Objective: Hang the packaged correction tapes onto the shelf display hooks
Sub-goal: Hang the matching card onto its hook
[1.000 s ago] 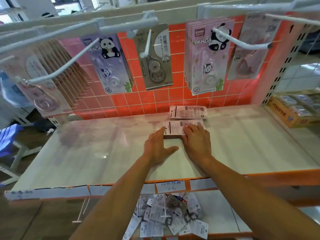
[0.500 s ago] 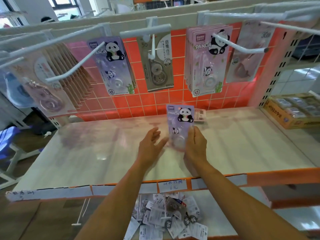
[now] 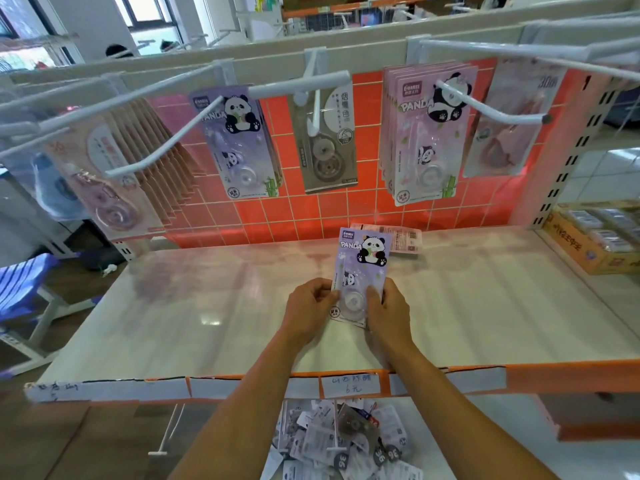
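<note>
Purple panda correction tape pack (image 3: pixel 363 268), upright, face out, above shelf (image 3: pixel 207 306), display hooks (image 3: pixel 162 147) overhead

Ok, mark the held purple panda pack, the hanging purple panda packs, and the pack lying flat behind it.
held purple panda pack (image 3: pixel 362 268): head view, card middle.
hanging purple panda packs (image 3: pixel 242 147): head view, front card.
flat pack (image 3: pixel 405 239): head view, barcode side.

The left hand (image 3: pixel 309 308) now grips the lifted panda pack (image 3: pixel 363 261) alongside the right hand (image 3: pixel 389 315).
</note>
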The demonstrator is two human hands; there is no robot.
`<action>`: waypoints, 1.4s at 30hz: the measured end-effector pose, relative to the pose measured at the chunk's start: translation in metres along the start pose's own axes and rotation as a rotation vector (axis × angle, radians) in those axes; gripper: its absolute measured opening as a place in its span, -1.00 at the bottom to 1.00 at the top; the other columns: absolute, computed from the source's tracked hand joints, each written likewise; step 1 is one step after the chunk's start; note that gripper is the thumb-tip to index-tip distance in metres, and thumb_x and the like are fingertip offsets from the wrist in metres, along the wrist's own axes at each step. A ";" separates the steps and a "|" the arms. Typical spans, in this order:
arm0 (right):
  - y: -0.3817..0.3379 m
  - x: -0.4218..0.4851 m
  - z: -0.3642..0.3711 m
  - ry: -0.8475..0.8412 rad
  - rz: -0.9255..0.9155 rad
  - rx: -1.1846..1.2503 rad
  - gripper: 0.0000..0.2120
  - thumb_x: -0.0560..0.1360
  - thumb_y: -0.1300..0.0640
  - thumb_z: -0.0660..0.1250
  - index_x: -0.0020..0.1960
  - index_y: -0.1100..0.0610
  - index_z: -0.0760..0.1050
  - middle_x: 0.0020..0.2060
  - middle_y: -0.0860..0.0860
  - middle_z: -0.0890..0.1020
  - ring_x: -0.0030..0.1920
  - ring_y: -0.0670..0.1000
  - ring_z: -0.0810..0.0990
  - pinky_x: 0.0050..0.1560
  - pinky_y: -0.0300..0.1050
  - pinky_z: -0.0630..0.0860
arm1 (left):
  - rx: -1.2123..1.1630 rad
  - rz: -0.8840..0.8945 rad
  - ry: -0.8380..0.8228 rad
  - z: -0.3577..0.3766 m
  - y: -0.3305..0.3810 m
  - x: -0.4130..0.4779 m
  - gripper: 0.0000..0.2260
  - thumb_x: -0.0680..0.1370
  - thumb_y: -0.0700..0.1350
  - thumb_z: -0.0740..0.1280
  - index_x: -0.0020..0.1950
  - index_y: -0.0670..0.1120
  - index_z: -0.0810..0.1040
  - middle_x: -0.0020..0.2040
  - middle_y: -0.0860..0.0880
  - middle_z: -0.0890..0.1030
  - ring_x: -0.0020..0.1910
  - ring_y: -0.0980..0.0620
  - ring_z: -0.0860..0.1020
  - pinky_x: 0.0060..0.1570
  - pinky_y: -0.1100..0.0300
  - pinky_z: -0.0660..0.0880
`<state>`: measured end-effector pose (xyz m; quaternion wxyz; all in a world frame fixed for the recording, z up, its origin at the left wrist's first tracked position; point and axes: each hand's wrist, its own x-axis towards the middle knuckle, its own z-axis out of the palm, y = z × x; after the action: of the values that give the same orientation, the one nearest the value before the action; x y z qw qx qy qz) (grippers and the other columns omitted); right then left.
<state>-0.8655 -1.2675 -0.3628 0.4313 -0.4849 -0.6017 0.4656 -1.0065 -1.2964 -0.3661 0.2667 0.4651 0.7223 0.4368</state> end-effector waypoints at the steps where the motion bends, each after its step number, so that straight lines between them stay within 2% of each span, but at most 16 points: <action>1: -0.001 0.000 0.000 -0.001 0.003 0.000 -0.88 0.61 0.19 0.14 -0.04 0.16 0.43 -0.24 0.00 0.54 -0.25 -0.01 0.47 -0.32 -0.24 0.36 | 0.003 -0.002 0.001 0.000 0.001 0.000 -0.96 0.53 -0.15 0.38 -0.09 -0.04 0.63 -0.25 0.00 0.65 -0.31 0.11 0.51 -0.29 0.37 0.39; 4: -0.001 0.000 0.000 -0.018 0.016 -0.020 -0.86 0.62 0.18 0.13 -0.05 0.19 0.42 -0.25 0.02 0.53 -0.27 -0.02 0.45 -0.35 -0.26 0.34 | -0.007 -0.003 0.011 0.000 0.001 0.000 -0.96 0.53 -0.15 0.38 -0.09 -0.05 0.63 -0.23 -0.04 0.66 -0.30 0.11 0.50 -0.27 0.33 0.40; 6: 0.000 0.000 0.000 -0.031 0.014 -0.031 -0.83 0.62 0.17 0.13 -0.05 0.25 0.41 -0.25 0.08 0.52 -0.28 0.01 0.43 -0.37 -0.25 0.32 | -0.041 -0.015 0.023 0.000 0.000 0.000 -0.95 0.52 -0.17 0.38 -0.10 -0.06 0.64 -0.20 -0.07 0.68 -0.27 0.08 0.53 -0.18 0.21 0.47; 9: -0.003 0.000 0.000 -0.030 0.027 -0.004 -0.86 0.61 0.17 0.15 -0.11 0.13 0.42 -0.26 0.00 0.52 -0.30 -0.06 0.43 -0.38 -0.33 0.32 | -0.141 -0.045 0.019 -0.001 -0.001 0.001 -0.91 0.51 -0.21 0.37 -0.11 -0.05 0.64 -0.17 -0.11 0.68 -0.24 0.05 0.55 -0.08 0.04 0.54; 12: -0.010 0.000 0.001 0.014 0.041 0.041 -0.83 0.58 0.21 0.21 -0.17 0.05 0.41 -0.36 -0.06 0.46 -0.37 -0.10 0.38 -0.44 -0.36 0.28 | -0.266 -0.058 0.005 -0.006 -0.002 -0.001 -0.92 0.52 -0.23 0.36 -0.11 -0.09 0.63 -0.11 -0.21 0.66 -0.18 -0.01 0.56 -0.02 -0.09 0.54; 15: -0.016 0.000 0.007 0.037 0.064 0.048 -0.91 0.55 0.25 0.23 -0.09 0.13 0.48 -0.37 -0.06 0.48 -0.38 -0.09 0.40 -0.47 -0.39 0.29 | -0.335 -0.083 0.014 -0.012 -0.002 -0.008 -0.83 0.56 -0.30 0.31 -0.04 -0.07 0.64 -0.07 -0.13 0.69 -0.09 -0.08 0.64 0.04 -0.05 0.56; 18: -0.017 -0.004 0.019 0.063 0.108 0.104 -0.85 0.54 0.24 0.24 -0.19 0.07 0.45 -0.38 -0.02 0.48 -0.39 -0.05 0.39 -0.39 -0.29 0.31 | -0.385 -0.113 0.012 -0.017 0.000 -0.014 -0.84 0.58 -0.29 0.28 0.02 -0.08 0.62 -0.03 -0.11 0.70 -0.01 -0.13 0.65 0.06 -0.02 0.59; 20: -0.020 -0.005 0.026 0.064 0.114 0.129 -0.86 0.53 0.22 0.24 -0.20 0.08 0.44 -0.36 -0.01 0.50 -0.36 -0.01 0.41 -0.31 -0.15 0.34 | -0.414 -0.140 0.017 -0.023 0.003 -0.018 -0.86 0.59 -0.28 0.27 0.06 -0.15 0.60 -0.02 -0.12 0.69 -0.03 -0.10 0.66 0.00 0.04 0.61; 23: -0.034 -0.008 0.031 0.051 0.048 0.036 -0.84 0.56 0.19 0.22 -0.19 0.10 0.44 -0.37 -0.04 0.47 -0.36 -0.05 0.39 -0.32 -0.13 0.30 | -0.485 -0.167 0.008 -0.037 0.009 -0.031 -0.88 0.60 -0.25 0.26 0.05 -0.16 0.58 -0.07 -0.12 0.69 -0.14 -0.03 0.65 -0.11 0.07 0.60; 27: -0.058 -0.019 0.040 0.046 0.005 0.149 -0.77 0.57 0.13 0.24 -0.26 0.05 0.47 -0.44 -0.11 0.45 -0.38 -0.09 0.37 -0.26 -0.14 0.33 | -0.524 -0.189 0.034 -0.063 0.014 -0.047 -0.90 0.61 -0.23 0.25 0.01 -0.13 0.57 -0.08 -0.13 0.65 -0.17 -0.01 0.60 -0.18 0.14 0.55; 30: -0.075 -0.029 0.048 0.004 -0.035 0.262 -0.79 0.57 0.08 0.28 -0.22 0.08 0.53 -0.43 -0.15 0.49 -0.33 -0.07 0.38 -0.24 -0.09 0.35 | -0.541 -0.150 0.072 -0.082 0.023 -0.057 -0.89 0.61 -0.23 0.24 0.01 -0.11 0.56 -0.07 -0.13 0.64 -0.10 -0.07 0.57 -0.04 -0.03 0.51; 32: -0.089 -0.034 0.053 0.001 -0.042 0.329 -0.81 0.57 0.10 0.29 -0.22 0.03 0.54 -0.42 -0.18 0.52 -0.31 -0.10 0.41 -0.22 -0.09 0.38 | -0.548 -0.106 0.083 -0.096 0.033 -0.064 -0.88 0.61 -0.23 0.24 0.00 -0.09 0.57 -0.08 -0.09 0.66 -0.10 -0.06 0.60 0.00 -0.05 0.51; 35: -0.111 -0.042 0.057 0.018 -0.057 0.362 -0.81 0.56 0.14 0.30 -0.23 0.02 0.54 -0.35 -0.13 0.56 -0.25 -0.10 0.45 -0.17 -0.09 0.42 | -0.496 -0.020 0.081 -0.117 0.045 -0.072 -0.83 0.62 -0.24 0.23 0.00 -0.04 0.58 -0.10 -0.03 0.68 -0.13 -0.02 0.61 -0.04 0.01 0.55; 38: -0.133 -0.050 0.059 0.011 -0.082 0.466 -0.83 0.56 0.18 0.30 -0.19 0.04 0.55 -0.34 -0.15 0.61 -0.26 -0.11 0.52 -0.21 -0.17 0.48 | -0.451 0.070 0.080 -0.135 0.057 -0.077 -0.79 0.61 -0.26 0.23 -0.03 -0.01 0.60 -0.13 0.03 0.69 -0.15 0.05 0.61 -0.11 0.12 0.56; 42: -0.165 -0.060 0.056 0.005 -0.166 0.561 -0.82 0.56 0.18 0.29 -0.22 0.08 0.52 -0.31 -0.05 0.58 -0.23 -0.06 0.48 -0.24 -0.19 0.45 | -0.403 0.180 0.064 -0.153 0.073 -0.084 -0.79 0.61 -0.21 0.26 -0.07 0.05 0.63 -0.13 0.00 0.67 -0.13 0.00 0.59 -0.02 -0.08 0.55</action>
<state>-0.9402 -1.3500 -0.2162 0.5867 -0.2969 -0.4858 0.5758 -1.0594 -1.4172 -0.2308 0.2910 0.4509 0.5841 0.6090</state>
